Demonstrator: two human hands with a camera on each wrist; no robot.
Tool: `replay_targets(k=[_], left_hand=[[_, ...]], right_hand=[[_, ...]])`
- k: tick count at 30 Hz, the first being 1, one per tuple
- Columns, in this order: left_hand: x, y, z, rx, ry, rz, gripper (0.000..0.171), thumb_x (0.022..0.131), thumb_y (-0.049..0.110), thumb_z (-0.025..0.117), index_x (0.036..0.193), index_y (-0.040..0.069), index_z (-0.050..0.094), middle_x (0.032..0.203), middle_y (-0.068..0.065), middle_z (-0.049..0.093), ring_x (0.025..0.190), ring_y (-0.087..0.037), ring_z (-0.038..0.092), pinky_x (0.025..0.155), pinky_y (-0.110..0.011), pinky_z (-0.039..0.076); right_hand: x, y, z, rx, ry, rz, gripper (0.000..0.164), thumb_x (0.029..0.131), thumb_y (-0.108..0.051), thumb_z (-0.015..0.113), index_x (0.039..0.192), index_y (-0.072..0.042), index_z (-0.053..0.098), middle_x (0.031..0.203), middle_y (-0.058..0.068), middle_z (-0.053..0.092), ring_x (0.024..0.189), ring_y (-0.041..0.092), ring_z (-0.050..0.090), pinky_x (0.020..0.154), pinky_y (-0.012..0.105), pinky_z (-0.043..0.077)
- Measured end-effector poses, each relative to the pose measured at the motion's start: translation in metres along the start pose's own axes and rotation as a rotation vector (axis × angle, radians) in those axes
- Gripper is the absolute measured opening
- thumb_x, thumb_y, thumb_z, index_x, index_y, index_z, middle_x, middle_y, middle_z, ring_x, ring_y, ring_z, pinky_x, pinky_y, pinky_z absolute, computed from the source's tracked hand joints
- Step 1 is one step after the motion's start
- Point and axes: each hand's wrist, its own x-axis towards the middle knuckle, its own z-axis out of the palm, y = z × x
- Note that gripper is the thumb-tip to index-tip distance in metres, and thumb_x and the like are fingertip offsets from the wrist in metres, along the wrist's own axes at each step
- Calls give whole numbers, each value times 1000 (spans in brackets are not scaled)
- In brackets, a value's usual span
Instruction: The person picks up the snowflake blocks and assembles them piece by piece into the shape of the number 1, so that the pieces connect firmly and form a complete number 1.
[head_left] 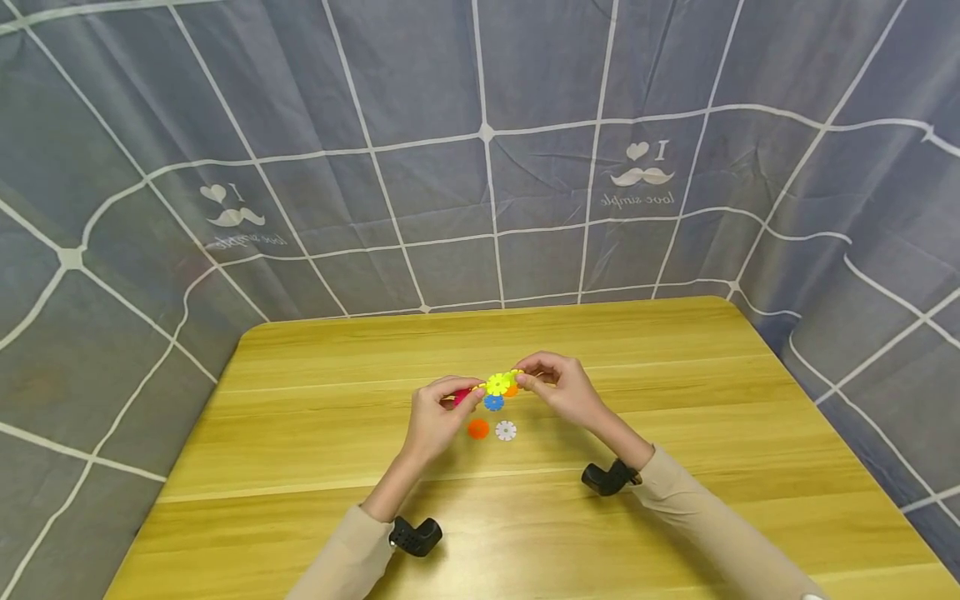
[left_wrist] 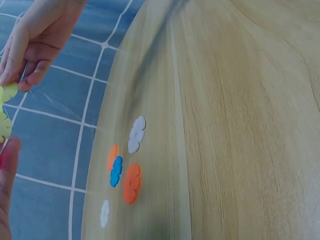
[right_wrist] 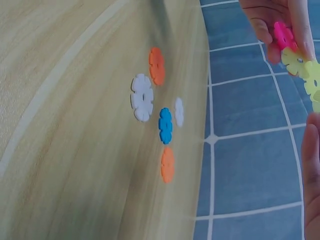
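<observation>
Both hands meet over the table around a short chain of notched plastic snowflake discs. Its middle is a yellow disc point(head_left: 498, 384), with another yellow disc point(right_wrist: 294, 62) and a pink disc point(right_wrist: 283, 36) towards the left end. My left hand point(head_left: 437, 415) pinches that left end between thumb and fingers, partly covering the pink piece. From the other side my right hand point(head_left: 561, 389) pinches the yellow disc at the right end. Below lie loose discs: a blue disc point(head_left: 493, 402), an orange disc point(head_left: 478, 429) and a white disc point(head_left: 506, 431).
A second orange disc point(right_wrist: 167, 165) and a smaller-looking white disc point(right_wrist: 179, 112) lie near the blue one. The wooden table point(head_left: 337, 450) has rounded far corners. A grey curtain point(head_left: 420, 192) with white lines hangs around it. Black wrist cameras point(head_left: 417, 537) sit on both arms.
</observation>
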Motion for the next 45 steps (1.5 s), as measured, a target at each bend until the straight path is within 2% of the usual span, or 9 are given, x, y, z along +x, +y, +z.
replay_targets(k=[2,10,15,19,24,29,35,41,45], left_hand=[[1,-4,0,16,-6,5,14,84,0,70,95,-7,73,94,-20,73,79,-23,67,65,-21,56],[6,-33,6,36,-58,-12,35,81,8,76,114,3,69,112,-15,70,92,-28,64,76,-31,56],[9,-34,8,59,-78,14,30,81,17,77,110,10,71,109,-8,71,95,-24,64,78,-36,55],[10,-32,11,82,-64,21,20,83,19,76,101,10,74,101,-7,73,92,-28,65,75,-43,54],[11,-31,13,97,-31,8,15,83,17,75,95,8,76,95,-8,74,91,-33,65,76,-40,53],[13,-30,13,64,2,-22,12,83,13,75,91,6,76,92,-8,75,90,-27,68,82,-46,54],[12,-33,10,42,27,-44,11,82,13,76,90,5,77,90,-9,75,86,-22,67,80,-41,55],[10,-38,7,25,49,-93,13,81,10,76,91,2,76,92,-13,75,79,-20,64,69,-19,49],[8,-30,1,-11,39,-151,13,83,5,73,93,-4,74,94,-20,73,73,-27,66,60,-14,45]], right_hand=[[0,-1,0,3,0,3,13,89,2,64,99,10,67,94,24,70,75,5,67,69,24,57],[2,-3,4,22,-11,-8,13,89,2,63,99,11,66,92,25,70,82,40,68,73,27,58],[2,-5,8,15,-20,-6,12,88,2,65,98,9,67,90,23,70,74,16,69,69,22,56],[2,-3,11,18,-26,1,11,88,1,66,96,8,68,90,23,70,72,-1,63,69,32,58],[3,1,17,59,-17,11,11,87,1,67,95,8,68,91,22,68,78,20,68,72,38,58],[5,4,19,98,-19,30,12,88,1,65,97,9,67,93,24,67,84,38,68,75,42,57],[9,25,23,104,-35,69,13,90,1,63,100,9,66,98,25,68,89,44,67,74,34,58],[11,40,22,59,-30,64,16,90,-8,66,101,3,69,99,19,70,88,30,67,69,26,57],[14,51,19,17,-24,80,19,90,-11,67,102,4,68,97,15,72,87,20,66,69,22,55]])
